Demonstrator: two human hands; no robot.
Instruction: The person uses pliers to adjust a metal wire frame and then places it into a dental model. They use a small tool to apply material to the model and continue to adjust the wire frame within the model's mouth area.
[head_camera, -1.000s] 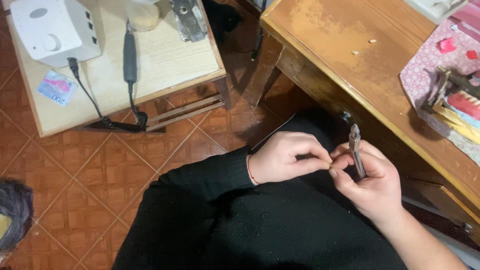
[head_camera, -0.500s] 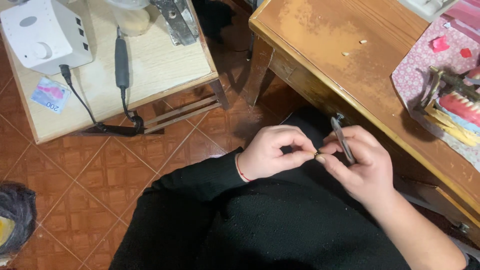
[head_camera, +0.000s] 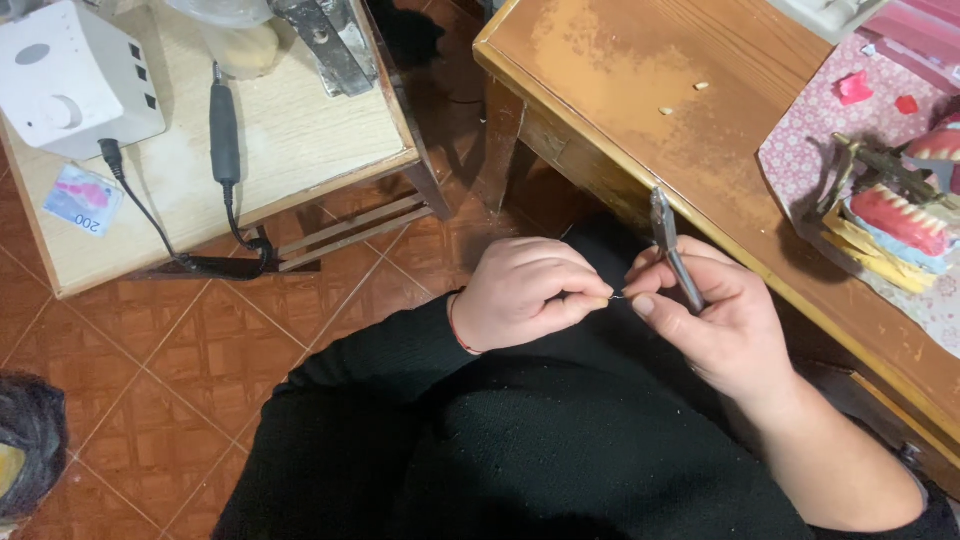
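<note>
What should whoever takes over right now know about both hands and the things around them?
Left hand: fingertips pinched on a tiny wire piece, over the lap.
Right hand: holds slim pliers, tips pointing up; thumb meets the wire piece.
Nearby: denture model on the wooden desk; white control box and handpiece on the side table.
Progress on the wire: cannot tell.

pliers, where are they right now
In the head view the pliers stand in the right hand, tips up against the edge of the wooden desk, just right of the left hand.
</note>
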